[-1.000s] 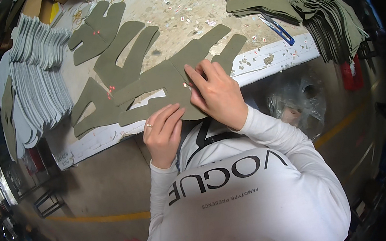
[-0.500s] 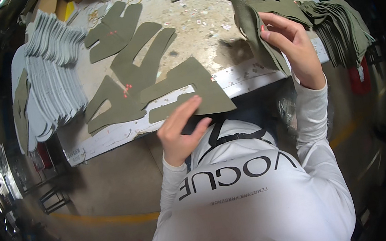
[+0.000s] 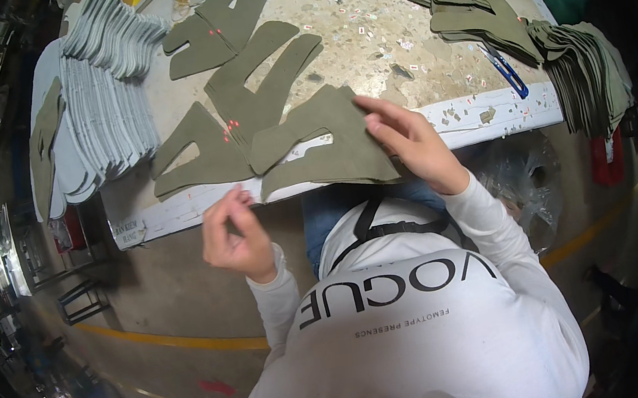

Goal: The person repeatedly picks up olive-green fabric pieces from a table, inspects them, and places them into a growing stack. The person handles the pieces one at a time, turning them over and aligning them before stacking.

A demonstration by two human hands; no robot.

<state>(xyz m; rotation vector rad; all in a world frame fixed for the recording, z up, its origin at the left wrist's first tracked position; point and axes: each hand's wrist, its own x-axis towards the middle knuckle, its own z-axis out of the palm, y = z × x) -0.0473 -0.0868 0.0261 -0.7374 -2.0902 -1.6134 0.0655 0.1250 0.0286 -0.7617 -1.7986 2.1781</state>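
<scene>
While the right hand (image 3: 421, 149) rests loosely spread fingers at the right edge of the green cloth piece (image 3: 352, 142), the left hand (image 3: 235, 234) hangs half curled by the front edge of the table (image 3: 479, 129), fingertips bunched; whether either pinches anything, I cannot tell. The piece lies nearly flat at that front edge, apparently over another (how many layers, the view hides). It looks light, soft and bendy, probably neither slippery nor fragile. Its broad right end seems the best hold, since the narrow left strips would likely flop.
</scene>
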